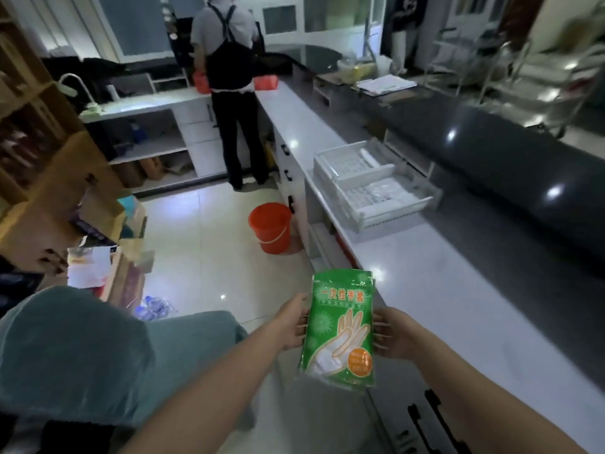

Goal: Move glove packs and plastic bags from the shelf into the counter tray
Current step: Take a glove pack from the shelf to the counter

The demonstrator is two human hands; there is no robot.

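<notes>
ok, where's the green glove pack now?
Head view, lower centre: green glove pack held between left hand and right hand, beside the white counter edge, well short of the white tray.

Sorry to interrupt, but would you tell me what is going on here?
A person holds a green glove pack upright between the left hand and the right hand, one at each side edge, beside the white counter. The pack has not yet reached the white tray further along the counter, which already holds some white items. At the back a second person stands facing away, and an orange bucket sits on the floor.
</notes>
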